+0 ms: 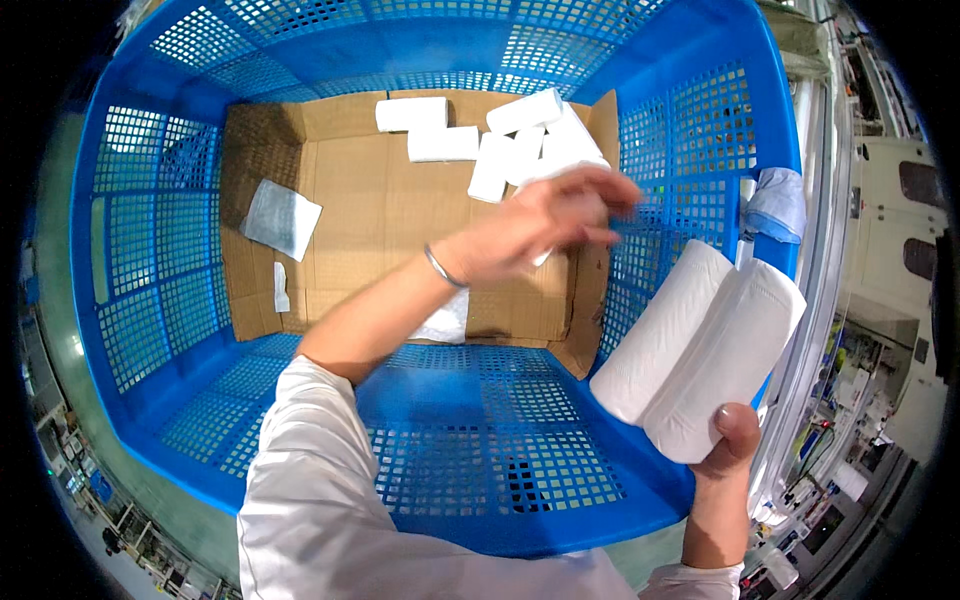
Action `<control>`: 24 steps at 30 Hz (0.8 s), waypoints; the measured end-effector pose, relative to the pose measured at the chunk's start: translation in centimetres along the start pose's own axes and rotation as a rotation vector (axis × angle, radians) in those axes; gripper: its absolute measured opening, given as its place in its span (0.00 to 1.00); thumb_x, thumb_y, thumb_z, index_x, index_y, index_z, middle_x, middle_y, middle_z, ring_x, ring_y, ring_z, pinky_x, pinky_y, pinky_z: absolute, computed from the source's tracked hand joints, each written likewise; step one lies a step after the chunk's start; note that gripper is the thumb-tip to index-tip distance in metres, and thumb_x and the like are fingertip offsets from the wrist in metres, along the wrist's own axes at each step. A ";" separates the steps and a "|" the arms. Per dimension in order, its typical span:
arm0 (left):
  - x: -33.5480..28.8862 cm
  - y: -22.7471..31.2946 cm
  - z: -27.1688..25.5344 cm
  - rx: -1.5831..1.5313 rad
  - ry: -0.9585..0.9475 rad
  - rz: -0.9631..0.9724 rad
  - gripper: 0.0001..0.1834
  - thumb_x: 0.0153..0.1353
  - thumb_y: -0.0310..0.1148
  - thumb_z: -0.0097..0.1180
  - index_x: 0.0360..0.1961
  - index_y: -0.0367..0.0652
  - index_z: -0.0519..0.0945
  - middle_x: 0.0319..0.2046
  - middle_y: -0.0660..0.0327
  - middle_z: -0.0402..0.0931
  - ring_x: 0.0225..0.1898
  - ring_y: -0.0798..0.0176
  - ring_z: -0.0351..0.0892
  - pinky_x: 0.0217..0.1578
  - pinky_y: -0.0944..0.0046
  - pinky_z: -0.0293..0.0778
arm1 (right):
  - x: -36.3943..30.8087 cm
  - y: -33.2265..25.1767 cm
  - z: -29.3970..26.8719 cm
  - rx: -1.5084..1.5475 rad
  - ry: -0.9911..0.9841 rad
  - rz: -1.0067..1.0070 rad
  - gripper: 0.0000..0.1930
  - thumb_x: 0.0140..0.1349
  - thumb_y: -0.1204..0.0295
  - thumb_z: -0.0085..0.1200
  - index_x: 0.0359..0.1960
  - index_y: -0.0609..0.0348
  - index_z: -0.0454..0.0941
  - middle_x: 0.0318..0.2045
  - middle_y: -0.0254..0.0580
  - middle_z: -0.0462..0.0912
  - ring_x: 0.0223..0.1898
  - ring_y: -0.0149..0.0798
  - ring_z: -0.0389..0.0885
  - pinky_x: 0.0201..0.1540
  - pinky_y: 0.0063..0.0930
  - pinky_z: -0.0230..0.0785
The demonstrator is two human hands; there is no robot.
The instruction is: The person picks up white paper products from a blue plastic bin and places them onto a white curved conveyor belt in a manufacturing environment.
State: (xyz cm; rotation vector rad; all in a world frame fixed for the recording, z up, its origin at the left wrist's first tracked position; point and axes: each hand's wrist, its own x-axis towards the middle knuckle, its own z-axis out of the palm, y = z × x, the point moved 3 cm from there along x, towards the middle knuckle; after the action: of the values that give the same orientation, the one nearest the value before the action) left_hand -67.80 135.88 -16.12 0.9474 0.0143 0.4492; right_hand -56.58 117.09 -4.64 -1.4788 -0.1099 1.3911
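My right hand (731,446) grips the near end of a pair of long white paper rolls (705,345), its thumb on top and its other fingers hidden beneath. The two rolls lie side by side, tilted over the right rim of a large blue plastic basket (425,390). Over the basket's right part, my left hand (555,222) is blurred by motion, its fingers apart and nothing seen in them. Beyond that hand, several white rolls (490,168) lie loosely heaped on the cardboard (375,215) lining the basket's bottom.
A crumpled whitish plastic sheet (284,218) and a small white scrap (281,287) lie at the cardboard's left. Another white piece (445,318) sits under my left forearm. A pale blue cloth-like bundle (775,205) hangs on the right rim. Metal rails and machinery (895,200) stand further right.
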 end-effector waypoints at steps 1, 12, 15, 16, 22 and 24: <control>-0.3 -0.3 -1.5 -0.118 0.130 -0.041 0.28 0.59 0.47 0.44 0.56 0.41 0.61 0.57 0.55 0.58 0.60 0.61 0.56 0.57 0.53 0.58 | -0.1 -0.2 -0.1 0.025 -0.003 0.026 0.51 0.30 0.60 0.66 0.60 0.61 0.53 0.52 0.50 0.66 0.53 0.49 0.68 0.54 0.41 0.63; -4.7 -7.6 -32.4 2.112 0.813 -0.732 0.24 0.54 0.33 0.41 0.55 0.47 0.63 0.56 0.55 0.60 0.60 0.50 0.54 0.56 0.44 0.51 | -2.9 0.5 -6.5 0.265 -0.134 -0.361 0.38 0.43 0.59 0.57 0.56 0.64 0.59 0.52 0.48 0.69 0.51 0.45 0.70 0.54 0.40 0.64; -6.2 -5.4 -31.6 2.011 0.657 -1.079 0.27 0.52 0.38 0.45 0.55 0.50 0.65 0.55 0.52 0.61 0.59 0.49 0.56 0.56 0.46 0.53 | -4.1 -0.1 -8.2 0.075 -0.062 -0.517 0.34 0.46 0.59 0.55 0.54 0.63 0.60 0.50 0.47 0.69 0.50 0.43 0.70 0.54 0.40 0.64; -7.2 -6.1 -32.3 1.972 0.616 -1.149 0.29 0.49 0.42 0.49 0.54 0.48 0.65 0.54 0.51 0.63 0.58 0.48 0.58 0.54 0.48 0.56 | -4.2 -0.1 -8.7 0.020 -0.039 -0.564 0.33 0.47 0.59 0.54 0.54 0.62 0.61 0.50 0.46 0.70 0.50 0.42 0.70 0.54 0.40 0.64; -13.3 -9.8 -32.5 1.405 0.996 -0.967 0.36 0.39 0.47 0.62 0.46 0.32 0.70 0.41 0.45 0.73 0.44 0.50 0.74 0.43 0.56 0.70 | -4.9 -0.8 -10.5 -0.238 0.043 -0.702 0.25 0.53 0.60 0.48 0.51 0.59 0.64 0.48 0.43 0.71 0.49 0.39 0.71 0.54 0.39 0.64; -14.7 -9.8 -31.0 1.381 1.063 -0.910 0.30 0.44 0.43 0.59 0.45 0.32 0.71 0.40 0.46 0.75 0.41 0.51 0.77 0.42 0.58 0.72 | -5.0 -1.1 -10.4 -0.334 0.055 -0.726 0.22 0.56 0.60 0.47 0.50 0.58 0.65 0.47 0.42 0.72 0.49 0.37 0.71 0.54 0.39 0.64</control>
State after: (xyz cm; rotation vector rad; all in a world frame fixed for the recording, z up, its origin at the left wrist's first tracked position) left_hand -83.92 149.61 -44.77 1.7503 1.8441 -0.0394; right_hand -49.59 108.01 -2.84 -1.5231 -0.7944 0.7580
